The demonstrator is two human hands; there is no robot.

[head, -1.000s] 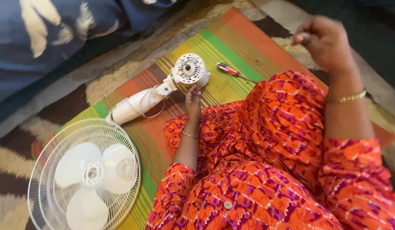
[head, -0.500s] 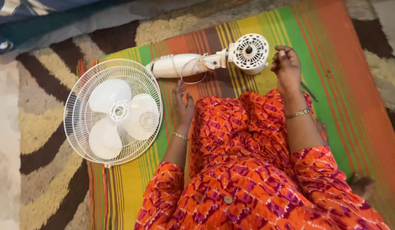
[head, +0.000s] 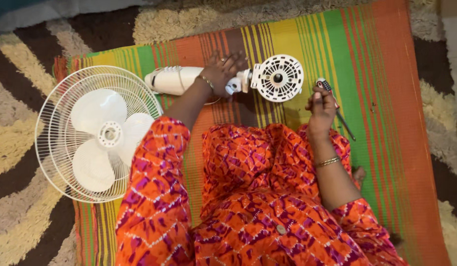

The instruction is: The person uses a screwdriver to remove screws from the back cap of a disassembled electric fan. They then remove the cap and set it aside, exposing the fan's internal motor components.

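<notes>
We see our left hand (head: 222, 73) in the upper middle of the frame, laid palm down with fingers spread over the neck of the white fan body (head: 179, 80), which lies on its side across the striped mat (head: 381, 74). The hand presses on that neck rather than closing around it; the fingers lie flat and unclenched. Just to the right of the hand, joined to the body, sits the round white motor housing (head: 278, 78), its slotted face turned up toward us with a dark shaft at its centre.

Our right hand (head: 321, 106) is at the right of centre, just below and beside the motor housing, fingers curled in a clenched grasp around the handle of a screwdriver (head: 336, 109). The tool's red and pale handle end pokes out above the fingers, and its dark shaft runs down and to the right over the green stripe of the mat. A gold bangle (head: 327, 162) circles that wrist.

At the left of the frame lies the white wire fan guard (head: 56, 106), flat on the mat's edge and the shaggy rug (head: 16, 143), with the three-bladed fan blade (head: 98, 140) inside it. The guard's right rim nearly touches the tail of the fan body. Our orange patterned clothing (head: 248, 207) fills the lower middle.
</notes>
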